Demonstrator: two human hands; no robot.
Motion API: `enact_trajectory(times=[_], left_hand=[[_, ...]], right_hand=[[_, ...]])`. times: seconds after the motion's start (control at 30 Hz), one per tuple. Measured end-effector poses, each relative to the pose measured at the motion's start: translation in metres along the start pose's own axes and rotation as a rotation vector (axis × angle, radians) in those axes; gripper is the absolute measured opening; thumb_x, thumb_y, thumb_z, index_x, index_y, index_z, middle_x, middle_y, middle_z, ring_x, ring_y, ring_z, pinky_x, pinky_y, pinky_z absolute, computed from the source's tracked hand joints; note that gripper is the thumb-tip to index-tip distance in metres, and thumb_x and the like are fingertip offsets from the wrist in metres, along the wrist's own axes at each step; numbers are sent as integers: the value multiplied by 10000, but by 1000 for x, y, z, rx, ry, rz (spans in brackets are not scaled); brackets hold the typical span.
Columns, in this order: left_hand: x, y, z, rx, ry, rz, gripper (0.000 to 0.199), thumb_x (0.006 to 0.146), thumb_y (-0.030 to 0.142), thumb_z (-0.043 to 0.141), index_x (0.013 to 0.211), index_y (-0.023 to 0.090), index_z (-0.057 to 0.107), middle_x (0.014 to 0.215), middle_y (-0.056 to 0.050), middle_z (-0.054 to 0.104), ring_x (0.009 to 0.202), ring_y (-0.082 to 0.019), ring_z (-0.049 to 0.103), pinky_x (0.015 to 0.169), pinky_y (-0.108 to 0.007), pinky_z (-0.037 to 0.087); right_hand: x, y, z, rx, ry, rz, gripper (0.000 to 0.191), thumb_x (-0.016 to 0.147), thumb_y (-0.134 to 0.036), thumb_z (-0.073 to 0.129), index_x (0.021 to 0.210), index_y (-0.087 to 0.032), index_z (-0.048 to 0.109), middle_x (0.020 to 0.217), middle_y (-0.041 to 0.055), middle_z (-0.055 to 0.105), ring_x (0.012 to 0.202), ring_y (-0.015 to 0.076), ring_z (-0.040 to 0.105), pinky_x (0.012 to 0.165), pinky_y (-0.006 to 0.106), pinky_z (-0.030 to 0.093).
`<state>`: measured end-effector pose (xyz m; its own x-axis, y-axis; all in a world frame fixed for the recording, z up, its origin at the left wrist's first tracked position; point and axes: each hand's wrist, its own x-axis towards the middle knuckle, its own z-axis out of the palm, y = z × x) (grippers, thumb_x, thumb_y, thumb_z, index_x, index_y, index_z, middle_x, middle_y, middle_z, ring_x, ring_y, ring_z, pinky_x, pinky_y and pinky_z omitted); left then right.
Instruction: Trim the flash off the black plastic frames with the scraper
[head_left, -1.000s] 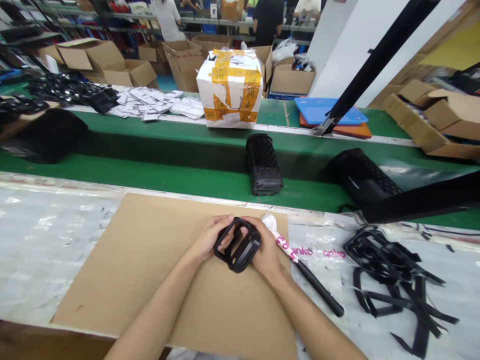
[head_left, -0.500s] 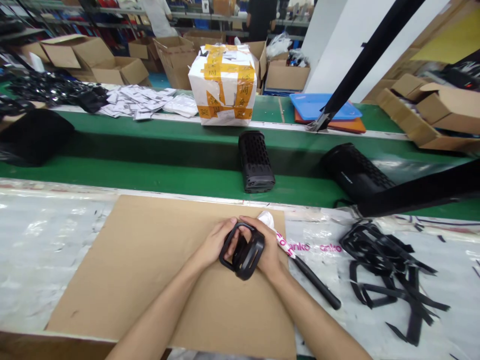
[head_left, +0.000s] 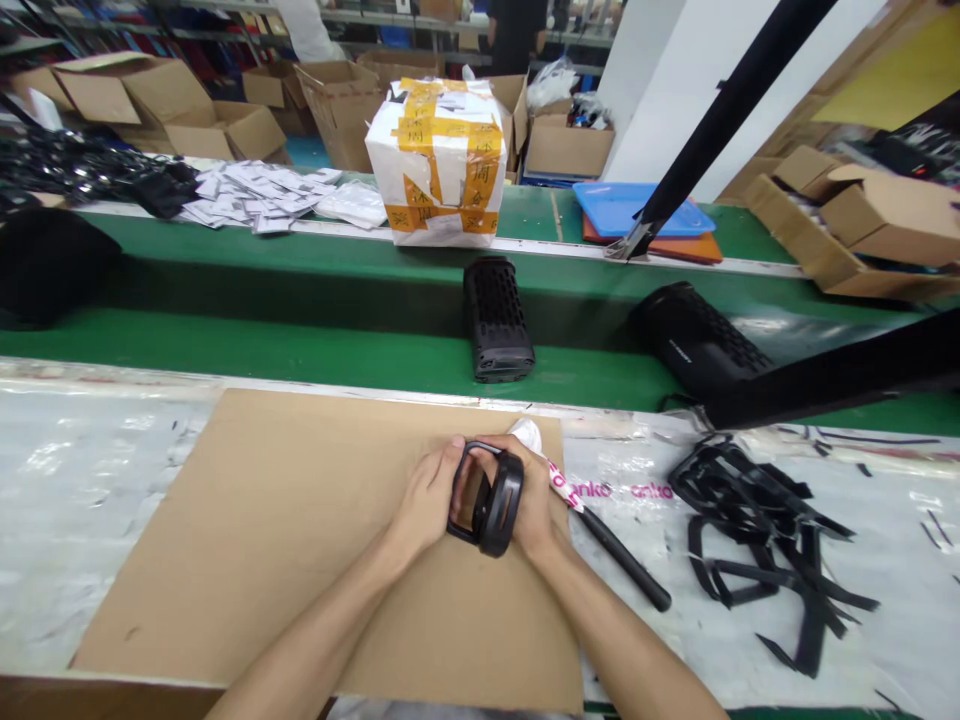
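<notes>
Between both hands is a black plastic frame-like part [head_left: 501,505], a rounded rectangular ring with an opening through it. My left hand [head_left: 433,492] is closed on its left rim, and my right hand [head_left: 531,495] wraps its right side. The part is held above a flat cardboard sheet [head_left: 300,540]. Close by my right hand lies a mallet-like tool with a black handle [head_left: 626,558] and a white, pink-taped wrapped end [head_left: 527,434]. Some fingers are hidden behind the part.
A black perforated speaker-like housing [head_left: 499,320] rests on the green conveyor [head_left: 337,345], with another black housing [head_left: 697,340] to its right. Black strips [head_left: 772,540] are heaped on the right. Behind stand a taped white box [head_left: 437,165], a blue tray [head_left: 637,210] and a slanted black post [head_left: 720,120].
The black part has turned in my hands, its opening now facing more to the left. My left hand has moved slightly right around it. The whole view has shifted a little.
</notes>
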<state>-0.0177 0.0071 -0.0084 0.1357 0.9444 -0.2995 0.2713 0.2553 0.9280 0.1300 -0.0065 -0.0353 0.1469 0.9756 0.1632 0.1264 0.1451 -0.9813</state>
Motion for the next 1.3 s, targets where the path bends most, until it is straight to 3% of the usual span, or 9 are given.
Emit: enact_trajectory(times=[0.2,0.3,0.4,0.53,0.6,0.7,0.83,1.07,1.3], left_hand=[[-3,7,0,91,43,19,558,1002,636,372,707,227,610,713,-54,694,742,-242,646,703,-335,469],[1,3,0,3,9,8,577,991,666,387,682,221,588,655,-34,661,674,-220,623,645,-320,454],[9,-2,-1,-153,-62,-13,580,949,706,462,674,209,581,582,-6,613,569,-182,573,562,-294,428],[18,0,-8,-348,-248,-83,597,905,747,516,701,193,611,476,17,537,422,-149,487,458,-274,381],[22,2,-14,-415,-263,-50,580,908,714,545,719,175,640,515,7,561,451,-141,507,479,-263,401],[25,4,-22,-431,-161,86,415,866,578,713,864,163,689,700,-7,649,584,-132,570,571,-244,454],[26,2,-28,-352,-147,215,461,821,416,836,1194,190,686,918,-39,710,762,-162,648,747,-280,519],[26,1,-31,-429,-208,194,378,875,457,794,1077,157,684,811,-30,704,723,-152,641,738,-283,509],[28,3,-31,-617,-186,121,447,777,507,879,941,149,666,770,-10,677,634,-106,599,613,-223,476]], right_hand=[[2,-4,-5,-68,-30,-20,156,973,-372,718,1031,-274,825,891,17,802,764,247,741,724,367,603],[4,-5,-8,-65,-59,-15,162,975,-381,719,1028,-265,818,903,22,799,775,239,739,734,358,596],[6,-5,-9,-23,-96,27,160,979,-386,719,1015,-253,801,899,22,791,770,224,730,726,342,583],[8,-4,-4,97,-137,91,225,989,-430,695,1050,-225,765,879,45,780,751,226,725,723,354,594],[8,-4,-2,158,-108,131,270,979,-465,694,1049,-209,745,863,56,775,755,238,735,728,368,610],[10,-5,-3,273,-57,248,377,933,-526,714,1139,-211,681,858,61,778,736,266,759,658,384,631],[12,-10,-8,456,-167,446,574,889,-609,724,1293,-243,546,832,56,782,641,296,766,520,389,617],[17,-17,-8,476,-308,389,512,903,-665,686,1106,-195,681,816,70,774,643,253,757,565,349,615],[19,-12,-7,609,-299,415,533,936,-647,642,1230,-204,639,873,71,789,583,211,727,566,315,587]])
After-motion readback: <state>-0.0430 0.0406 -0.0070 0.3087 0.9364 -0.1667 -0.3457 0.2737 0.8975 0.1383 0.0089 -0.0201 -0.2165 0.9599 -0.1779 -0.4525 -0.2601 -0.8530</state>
